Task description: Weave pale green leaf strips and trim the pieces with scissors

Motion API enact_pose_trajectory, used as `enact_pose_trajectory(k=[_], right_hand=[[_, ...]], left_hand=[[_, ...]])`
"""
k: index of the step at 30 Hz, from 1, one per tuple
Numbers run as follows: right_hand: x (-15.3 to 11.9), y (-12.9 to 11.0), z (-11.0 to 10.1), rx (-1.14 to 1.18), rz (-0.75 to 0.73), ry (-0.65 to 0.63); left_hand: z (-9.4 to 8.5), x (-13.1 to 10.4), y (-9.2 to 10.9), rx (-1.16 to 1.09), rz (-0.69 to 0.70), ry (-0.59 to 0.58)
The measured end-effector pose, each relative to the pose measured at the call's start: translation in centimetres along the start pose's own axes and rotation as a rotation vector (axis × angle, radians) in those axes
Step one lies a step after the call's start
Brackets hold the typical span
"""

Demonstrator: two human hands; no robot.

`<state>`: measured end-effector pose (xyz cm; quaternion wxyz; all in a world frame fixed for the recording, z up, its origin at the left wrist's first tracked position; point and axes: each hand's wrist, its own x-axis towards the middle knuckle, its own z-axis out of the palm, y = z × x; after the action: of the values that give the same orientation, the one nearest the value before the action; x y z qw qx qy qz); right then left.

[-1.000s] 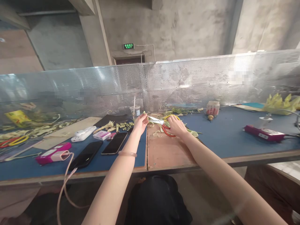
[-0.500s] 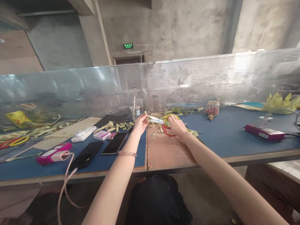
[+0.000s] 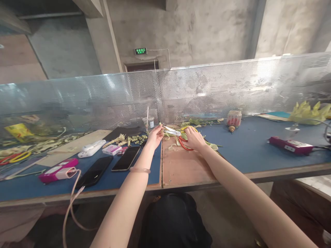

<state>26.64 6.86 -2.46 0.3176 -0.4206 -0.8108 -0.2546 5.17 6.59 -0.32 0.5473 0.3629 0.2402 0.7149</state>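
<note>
My left hand (image 3: 155, 136) pinches a small greenish-yellow plant piece (image 3: 160, 124) whose exact kind I cannot make out. In my right hand (image 3: 193, 137) are scissors (image 3: 176, 133) with one red and one yellow handle loop. Their blades are parted and point left, close to the fingers of my left hand. Under and behind the scissors, green and pale plant trimmings (image 3: 213, 146) lie on a brown board (image 3: 184, 168). To the left of my left hand is a pile of knobbly, pale green-yellow plant pieces (image 3: 137, 139).
Phones (image 3: 126, 158), a magenta power strip (image 3: 58, 170) with a cable, a white case (image 3: 91, 148) and a small box (image 3: 111, 149) lie left. A plastic cup (image 3: 150, 122) with a straw stands behind. Rightward are a jar (image 3: 234, 118) and another power strip (image 3: 291, 145). A perforated metal screen (image 3: 181, 93) borders the back.
The scissor blades look further apart than before. Both hands stay in nearly the same place, and the view has shifted very slightly.
</note>
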Motion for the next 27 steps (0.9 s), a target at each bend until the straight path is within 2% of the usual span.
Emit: enact_pose_trajectory(k=[6, 12, 27], right_hand=[[-0.01, -0.04, 0.04, 0.009, -0.032, -0.056], [-0.01, -0.08, 0.08, 0.002, -0.042, -0.060], [0.01, -0.34, -0.01, -0.028, -0.040, -0.067]], left_hand=[[0.01, 0.05, -0.09, 0.016, 0.000, -0.023], [0.10, -0.08, -0.12, 0.047, -0.009, -0.066], [-0.11, 0.21, -0.31, 0.046, -0.001, -0.049]])
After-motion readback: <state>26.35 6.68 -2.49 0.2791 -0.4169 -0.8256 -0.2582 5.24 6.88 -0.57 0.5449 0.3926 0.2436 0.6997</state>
